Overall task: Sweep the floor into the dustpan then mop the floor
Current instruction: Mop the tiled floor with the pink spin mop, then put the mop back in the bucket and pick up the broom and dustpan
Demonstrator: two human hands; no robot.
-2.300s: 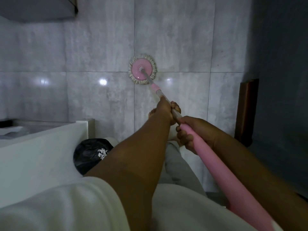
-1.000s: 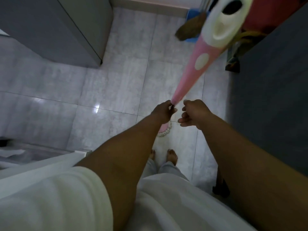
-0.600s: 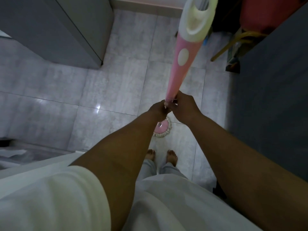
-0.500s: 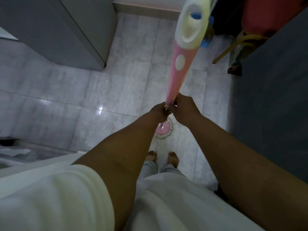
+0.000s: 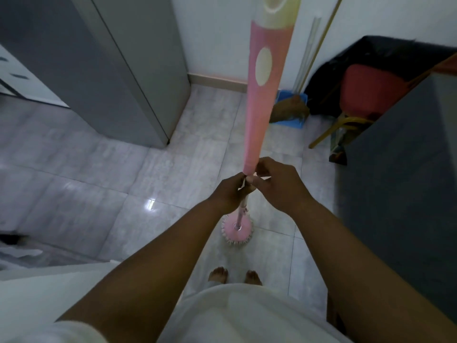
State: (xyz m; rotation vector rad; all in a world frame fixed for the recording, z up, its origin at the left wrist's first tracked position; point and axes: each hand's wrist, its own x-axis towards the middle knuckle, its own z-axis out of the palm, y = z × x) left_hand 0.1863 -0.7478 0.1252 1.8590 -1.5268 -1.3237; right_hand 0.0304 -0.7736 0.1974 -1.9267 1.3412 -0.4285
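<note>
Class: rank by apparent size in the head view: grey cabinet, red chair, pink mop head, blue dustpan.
Tall grey cabinet
Red chair
Round pink mop head and blue dustpan: look alike; the dustpan is partly hidden.

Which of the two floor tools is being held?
The pink mop, gripped by the left hand and right hand; the broom leans untouched in the corner by the blue dustpan.

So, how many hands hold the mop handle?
2. The left hand grips the mop handle below the pink sleeve; the right hand pinches it at the sleeve's lower end.
</note>
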